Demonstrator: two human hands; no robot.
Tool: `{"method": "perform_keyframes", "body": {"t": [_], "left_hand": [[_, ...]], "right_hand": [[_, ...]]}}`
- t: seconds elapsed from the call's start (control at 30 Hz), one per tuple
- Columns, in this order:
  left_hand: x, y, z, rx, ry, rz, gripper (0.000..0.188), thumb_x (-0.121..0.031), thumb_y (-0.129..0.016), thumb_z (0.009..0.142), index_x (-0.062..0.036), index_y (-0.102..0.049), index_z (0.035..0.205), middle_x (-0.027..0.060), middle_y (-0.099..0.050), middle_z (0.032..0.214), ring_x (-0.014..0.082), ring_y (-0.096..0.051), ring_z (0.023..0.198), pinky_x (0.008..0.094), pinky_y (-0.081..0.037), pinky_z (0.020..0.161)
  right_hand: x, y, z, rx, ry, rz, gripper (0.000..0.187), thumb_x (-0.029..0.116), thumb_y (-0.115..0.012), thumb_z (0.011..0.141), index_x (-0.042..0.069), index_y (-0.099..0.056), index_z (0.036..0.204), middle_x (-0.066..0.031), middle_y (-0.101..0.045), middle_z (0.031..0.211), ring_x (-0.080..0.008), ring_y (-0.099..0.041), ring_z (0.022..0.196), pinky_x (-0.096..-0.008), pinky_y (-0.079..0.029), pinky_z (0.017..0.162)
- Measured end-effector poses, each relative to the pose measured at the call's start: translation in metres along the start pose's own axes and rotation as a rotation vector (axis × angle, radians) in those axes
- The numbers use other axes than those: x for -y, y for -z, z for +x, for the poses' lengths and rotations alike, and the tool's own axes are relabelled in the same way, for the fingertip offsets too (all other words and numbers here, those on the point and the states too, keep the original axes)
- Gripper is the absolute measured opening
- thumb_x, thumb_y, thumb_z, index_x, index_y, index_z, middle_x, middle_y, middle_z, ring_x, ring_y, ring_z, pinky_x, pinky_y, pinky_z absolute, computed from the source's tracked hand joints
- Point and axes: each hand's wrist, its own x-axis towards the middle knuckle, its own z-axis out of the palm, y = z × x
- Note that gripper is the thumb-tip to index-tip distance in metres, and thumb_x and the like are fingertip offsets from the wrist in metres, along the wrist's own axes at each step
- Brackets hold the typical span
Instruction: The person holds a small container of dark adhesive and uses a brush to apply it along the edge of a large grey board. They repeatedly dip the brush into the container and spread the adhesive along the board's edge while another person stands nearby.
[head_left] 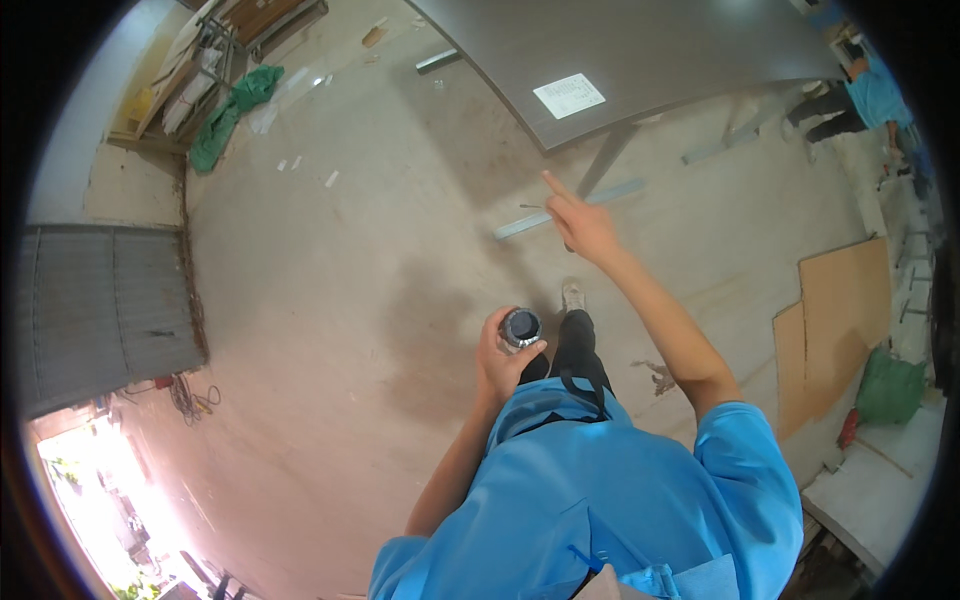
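My left hand is wrapped round a small round container, held upright in front of my waist. It has a clear or shiny wall, and its top or contents look dark. Farther forward, my right hand is raised with the index finger stretched out and the other fingers curled. A thin dark tool, perhaps a small brush, pokes out from those curled fingers; the rest of it is hidden. Just beyond the fingertip lies the near corner of a dark grey tabletop, which the hand appears not to touch.
A white printed sheet lies on the tabletop, above a metal foot bar. Another person in blue stands far right. Cardboard leans at the right. Boards and green cloth occupy the far left; cables lie by the left wall.
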Motion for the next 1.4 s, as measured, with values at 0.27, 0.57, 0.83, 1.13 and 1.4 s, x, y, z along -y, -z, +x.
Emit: {"method": "perform_keyframes", "body": {"t": [0.27, 0.57, 0.83, 1.13, 1.4], "left_hand": [[0.012, 0.017, -0.005, -0.059, 0.134, -0.199, 0.067, -0.005, -0.092, 0.082, 0.0002, -0.058, 0.14, 0.0125, -0.066, 0.128, 0.0238, -0.067, 0.116, 0.0375, -0.053, 0.102], [0.03, 0.05, 0.027, -0.063, 0.019, -0.065, 0.077, 0.004, -0.091, 0.074, -0.0028, -0.056, 0.141, 0.0109, -0.061, 0.134, 0.0239, -0.064, 0.119, 0.0385, -0.057, 0.1], [0.01, 0.037, 0.042, 0.061, -0.001, -0.177, 0.079, 0.012, -0.087, 0.078, -0.0043, -0.049, 0.145, 0.0093, -0.061, 0.128, 0.0217, -0.065, 0.114, 0.0351, -0.059, 0.095], [0.032, 0.03, 0.036, 0.046, -0.056, -0.067, 0.075, 0.0, -0.094, 0.077, -0.0036, -0.055, 0.141, 0.0109, -0.064, 0.129, 0.0235, -0.066, 0.12, 0.0404, -0.057, 0.105], [0.013, 0.029, 0.022, -0.029, -0.085, -0.031, 0.07, -0.001, -0.091, 0.079, -0.0024, -0.057, 0.14, 0.0098, -0.066, 0.128, 0.0215, -0.067, 0.119, 0.0378, -0.057, 0.102]], "right_hand": [[-0.025, 0.024, 0.019, 0.25, 0.014, -0.308, 0.019, 0.012, -0.069, 0.094, 0.013, -0.062, 0.112, 0.0031, -0.043, 0.172, -0.0308, -0.075, 0.078, -0.0443, -0.059, 0.058], [-0.037, 0.033, 0.022, 0.165, 0.058, -0.181, 0.053, 0.033, -0.04, 0.116, 0.032, -0.035, 0.169, -0.0106, -0.07, 0.141, -0.0355, -0.071, 0.074, -0.0459, -0.061, 0.066], [-0.022, 0.031, 0.017, 0.25, -0.101, -0.033, 0.052, 0.026, -0.045, 0.111, 0.03, -0.045, 0.163, -0.0078, -0.069, 0.142, -0.033, -0.068, 0.07, -0.0461, -0.058, 0.062], [-0.029, 0.015, 0.021, 0.148, -0.121, -0.099, 0.067, 0.037, -0.051, 0.11, 0.039, -0.027, 0.173, -0.0072, -0.073, 0.138, -0.0311, -0.068, 0.059, -0.0433, -0.058, 0.053], [-0.022, 0.028, 0.017, 0.212, -0.006, -0.193, 0.014, 0.002, -0.06, 0.092, 0.008, -0.05, 0.1, 0.0038, -0.035, 0.176, -0.0338, -0.072, 0.069, -0.047, -0.058, 0.056]]}}
